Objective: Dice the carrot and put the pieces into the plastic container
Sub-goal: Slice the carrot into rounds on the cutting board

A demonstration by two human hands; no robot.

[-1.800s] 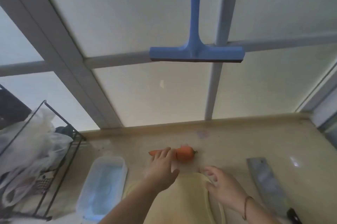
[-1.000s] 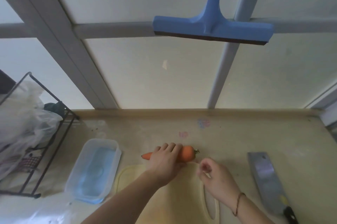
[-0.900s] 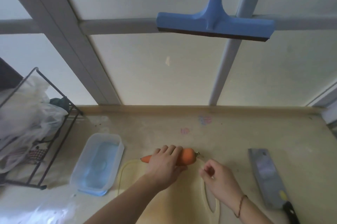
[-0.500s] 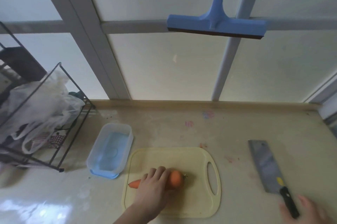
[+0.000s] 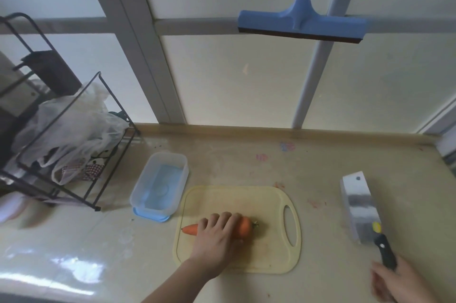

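Note:
A whole orange carrot (image 5: pixel 244 226) lies on the pale yellow cutting board (image 5: pixel 266 206), tip pointing left. My left hand (image 5: pixel 217 238) rests over its middle and holds it down. A cleaver (image 5: pixel 360 206) with a black handle lies on the counter to the right of the board. My right hand (image 5: pixel 397 280) closes on the end of that handle at the lower right. The clear plastic container (image 5: pixel 160 184) with a blue base stands open just left of the board; nothing is in it.
A black wire rack (image 5: pixel 61 154) holding plastic bags stands at the left. A blue squeegee (image 5: pixel 302 23) hangs on the window frame above. The beige counter (image 5: pixel 320 167) ends at a raised back ledge under the window.
My left hand brought the carrot from the counter back onto the cutting board. My right hand left the board and reached right to the cleaver's handle. The camera tilted downward.

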